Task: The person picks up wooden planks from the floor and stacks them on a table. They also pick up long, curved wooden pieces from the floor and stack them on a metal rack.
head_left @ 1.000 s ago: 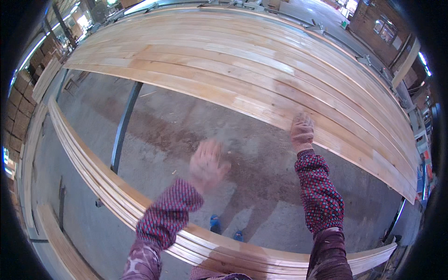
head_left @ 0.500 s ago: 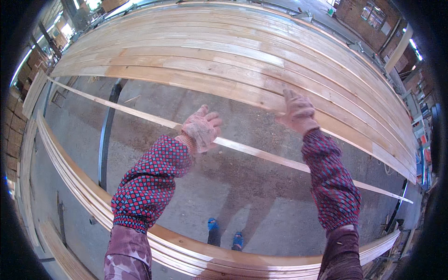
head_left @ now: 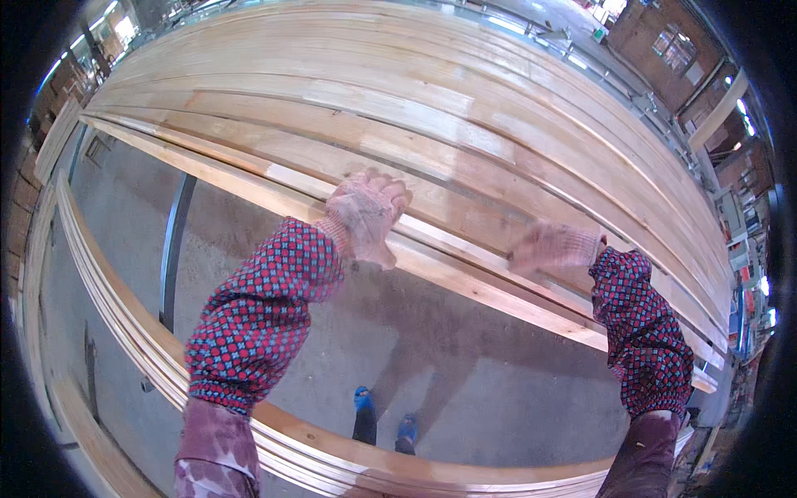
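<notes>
Both my hands wear dusty pinkish work gloves, below patterned red-and-blue sleeve covers. My left hand [head_left: 365,214] is wrapped over a long pale wooden board [head_left: 465,280] at the near edge of the wide layer of planks. Its fingers lie on the far side of the board and its thumb on the near side. My right hand [head_left: 554,246] is over the near planks farther right, its fingers pointing left and smeared by motion. The layer of planks [head_left: 332,75] stretches away, with narrow dark gaps between several of its near boards.
A stack of long wooden strips [head_left: 398,473] runs across the near side, behind a strip of grey concrete floor [head_left: 332,357]. A dark metal bar [head_left: 176,249] crosses the gap at left. More timber [head_left: 100,432] lies at lower left. My feet in blue footwear [head_left: 363,400] show below.
The near board, thin and apart from the layer before, now lies against it with a wider face showing. My left hand has moved slightly up with it; my right hand has shifted right and nearer.
</notes>
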### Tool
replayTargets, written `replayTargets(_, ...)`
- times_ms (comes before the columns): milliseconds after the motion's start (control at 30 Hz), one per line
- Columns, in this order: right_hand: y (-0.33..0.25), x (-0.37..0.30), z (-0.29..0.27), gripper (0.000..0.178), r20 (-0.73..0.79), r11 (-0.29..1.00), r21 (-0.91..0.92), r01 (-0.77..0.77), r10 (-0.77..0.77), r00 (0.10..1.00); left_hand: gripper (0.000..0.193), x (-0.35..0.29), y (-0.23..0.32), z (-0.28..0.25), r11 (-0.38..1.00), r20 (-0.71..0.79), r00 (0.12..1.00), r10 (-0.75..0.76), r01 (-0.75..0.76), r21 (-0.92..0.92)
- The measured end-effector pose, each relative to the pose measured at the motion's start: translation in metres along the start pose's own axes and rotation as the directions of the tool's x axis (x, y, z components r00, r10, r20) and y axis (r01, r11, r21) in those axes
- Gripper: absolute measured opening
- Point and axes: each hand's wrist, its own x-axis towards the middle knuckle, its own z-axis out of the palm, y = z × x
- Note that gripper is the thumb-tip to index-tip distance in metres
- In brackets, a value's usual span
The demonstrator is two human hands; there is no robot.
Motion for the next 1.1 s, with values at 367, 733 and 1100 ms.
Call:
replayTargets(367,0.005,0.050,0.069,0.075,-0.558,0.715,-0.680,-0.165,-0.358,0.748,0.057,-0.067,0.015,0.057,0.991,-0.167,0.984,0.055,-0.074,-0.109)
replayTargets(733,-0.020,0.012,0.069,0.071,0.089,0.994,-0.096,0.046,-0.037,0.995,0.083,-0.028,0.006,0.017,0.999,-0.095,0.995,-0.004,0.000,-0.044)
replayTargets(1100,0.030,0.149,0.033,0.041,-0.829,0.148,-0.519,-0.842,-0.327,0.454,0.079,-0.037,-0.007,0.041,0.993,-0.026,1.000,0.012,-0.015,-0.116)
